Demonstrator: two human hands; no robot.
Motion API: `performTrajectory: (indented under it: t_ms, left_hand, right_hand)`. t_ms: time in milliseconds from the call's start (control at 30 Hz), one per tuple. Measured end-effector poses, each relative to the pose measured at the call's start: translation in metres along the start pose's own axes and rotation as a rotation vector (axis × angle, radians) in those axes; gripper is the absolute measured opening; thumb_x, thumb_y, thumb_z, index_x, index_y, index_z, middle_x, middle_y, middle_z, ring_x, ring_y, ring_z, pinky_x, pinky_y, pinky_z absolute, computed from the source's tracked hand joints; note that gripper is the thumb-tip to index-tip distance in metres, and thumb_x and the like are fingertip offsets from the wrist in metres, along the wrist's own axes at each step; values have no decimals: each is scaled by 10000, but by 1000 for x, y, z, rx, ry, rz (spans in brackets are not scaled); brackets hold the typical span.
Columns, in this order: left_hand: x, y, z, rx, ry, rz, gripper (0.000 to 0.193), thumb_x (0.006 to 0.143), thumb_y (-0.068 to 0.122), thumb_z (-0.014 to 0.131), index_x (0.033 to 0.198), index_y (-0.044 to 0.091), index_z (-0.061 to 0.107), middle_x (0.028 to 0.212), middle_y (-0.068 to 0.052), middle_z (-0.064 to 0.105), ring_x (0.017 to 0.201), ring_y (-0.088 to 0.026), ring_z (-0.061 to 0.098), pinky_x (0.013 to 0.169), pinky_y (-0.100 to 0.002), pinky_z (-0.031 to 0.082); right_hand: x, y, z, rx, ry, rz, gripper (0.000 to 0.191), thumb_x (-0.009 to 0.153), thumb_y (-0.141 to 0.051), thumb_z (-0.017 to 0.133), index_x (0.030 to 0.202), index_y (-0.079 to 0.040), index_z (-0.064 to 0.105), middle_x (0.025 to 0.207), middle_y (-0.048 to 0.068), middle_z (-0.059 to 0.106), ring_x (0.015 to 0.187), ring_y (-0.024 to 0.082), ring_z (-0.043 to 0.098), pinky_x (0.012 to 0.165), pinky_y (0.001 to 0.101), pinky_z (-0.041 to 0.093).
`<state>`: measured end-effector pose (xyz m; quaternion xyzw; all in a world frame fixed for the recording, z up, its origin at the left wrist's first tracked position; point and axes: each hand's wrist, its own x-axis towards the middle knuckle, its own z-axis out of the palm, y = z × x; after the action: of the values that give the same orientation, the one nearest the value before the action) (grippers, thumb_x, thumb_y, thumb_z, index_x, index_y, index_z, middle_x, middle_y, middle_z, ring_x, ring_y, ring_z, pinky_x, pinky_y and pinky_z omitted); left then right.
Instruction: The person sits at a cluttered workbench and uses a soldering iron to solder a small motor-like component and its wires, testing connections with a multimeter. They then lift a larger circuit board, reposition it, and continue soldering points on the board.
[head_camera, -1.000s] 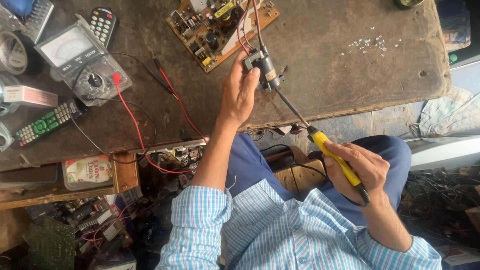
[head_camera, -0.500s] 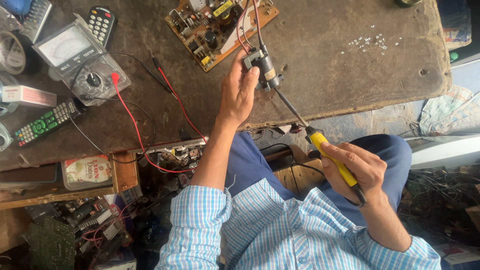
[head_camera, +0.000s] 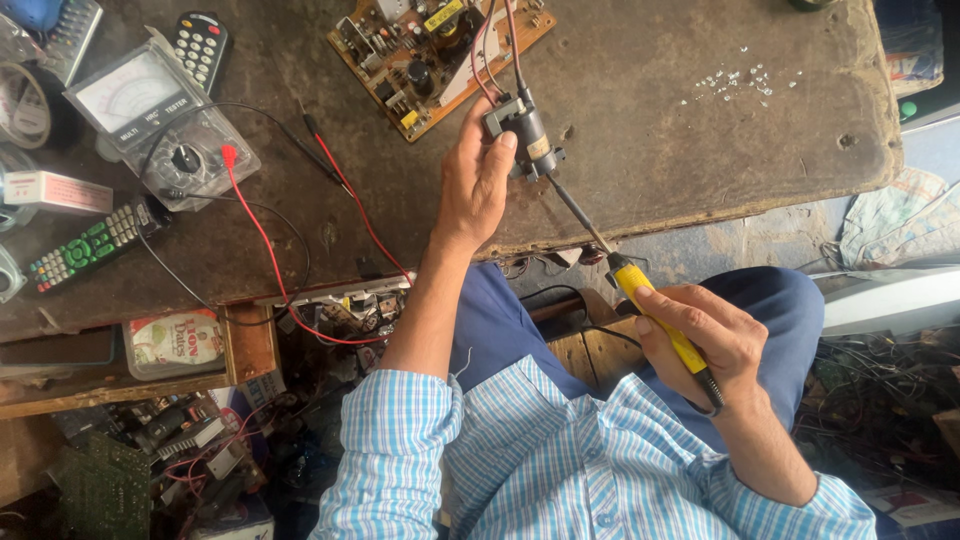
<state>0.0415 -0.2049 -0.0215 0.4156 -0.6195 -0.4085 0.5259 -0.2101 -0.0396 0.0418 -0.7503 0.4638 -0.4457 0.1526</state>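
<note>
Single head-worn view, looking steeply down from above the person's chest. Faces the worn dark wooden workbench (head_camera: 650, 120); near range, both forearms filling centre. Lap and cluttered floor visible below bench edge.

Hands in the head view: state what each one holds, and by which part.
Left hand grips a small black component by its body; right hand holds the soldering iron by its yellow handle.

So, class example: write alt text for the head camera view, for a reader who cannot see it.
A person's right hand touches a yellow-handled soldering iron to a small black component held by the left hand on a worn workbench, near a circuit board and analog multimeter.
</note>
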Motion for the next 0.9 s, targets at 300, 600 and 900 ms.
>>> performTrajectory:
  t_ms: [300, 600, 900]
  left_hand:
    - [1, 3, -1, -26, 7, -7, 544, 1116, 354, 503, 1539, 18, 436, 1220, -121, 720, 1159, -190, 697, 1018, -345, 560]
    - [-1, 3, 0, -8, 26, -16, 552, 1100, 312, 544, 1542, 4, 423, 1163, -106, 713, 1084, -163, 696, 969, -332, 565]
    - [0, 7, 0, -21, 13, 17, 539, 1113, 312, 536, 1542, 7, 423, 1174, -104, 709, 1102, -158, 688, 980, -325, 556]
  right_hand:
    - [0, -4, 3, -11, -14, -42, 246, 843, 36, 731, 1085, 0, 724, 906, 140, 737, 731, 154, 713, 616, 258, 557]
    - [-3, -6, 3, -40, 74, -58, 249, 824, 26, 750, 1072, 19, 726, 887, 157, 733, 738, 183, 718, 631, 271, 555]
    - [1, -3, 6, -31, 70, -82, 244, 841, 7, 754, 1083, 15, 729, 894, 157, 736, 748, 179, 722, 641, 275, 569]
